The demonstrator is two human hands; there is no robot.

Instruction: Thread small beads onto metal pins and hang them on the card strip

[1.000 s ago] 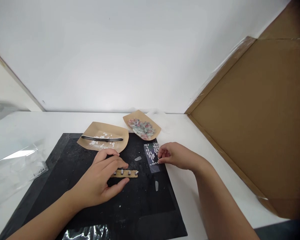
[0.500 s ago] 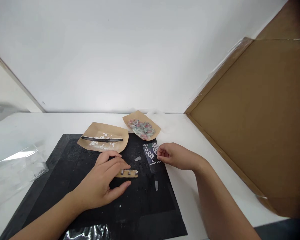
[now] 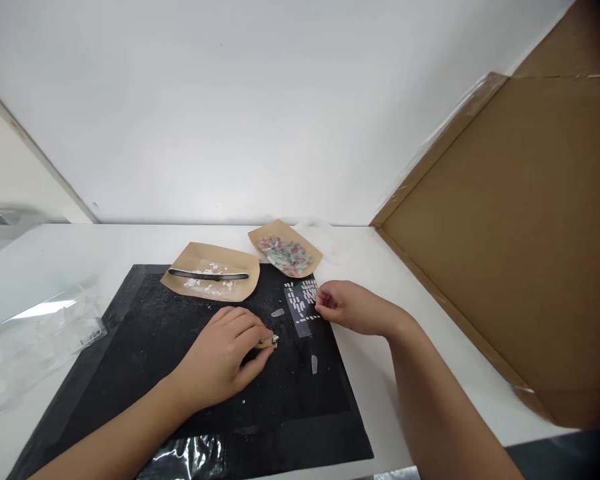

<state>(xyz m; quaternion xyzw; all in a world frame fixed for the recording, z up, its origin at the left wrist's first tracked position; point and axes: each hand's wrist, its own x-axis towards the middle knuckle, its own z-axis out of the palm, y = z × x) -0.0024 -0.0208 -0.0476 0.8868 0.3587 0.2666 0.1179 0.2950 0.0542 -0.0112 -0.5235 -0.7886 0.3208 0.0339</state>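
Note:
My left hand (image 3: pixel 233 350) is closed around a small tan strip (image 3: pixel 267 343) with little metal studs, and only the strip's right end shows. At the right edge of the black mat (image 3: pixel 290 400), my right hand (image 3: pixel 347 307) has its fingers curled together beside a dark card (image 3: pixel 298 305) bearing rows of small white pieces. Whatever its fingertips may hold is too small to make out. Two translucent slips lie on the mat, one (image 3: pixel 278 313) left of the card and the other (image 3: pixel 314 364) below it.
A tan paper tray (image 3: pixel 177 283) holds white bits and a dark curved tool (image 3: pixel 210 275). Behind the mat, another paper tray (image 3: pixel 313 256) contains colored pieces. Clear plastic bags (image 3: pixel 35 347) lie at left. A cardboard panel (image 3: pixel 505 233) stands at right.
My left hand has moved right over the strip and closed on it, covering more of it. My right hand stays beside the card. The view has shifted slightly.

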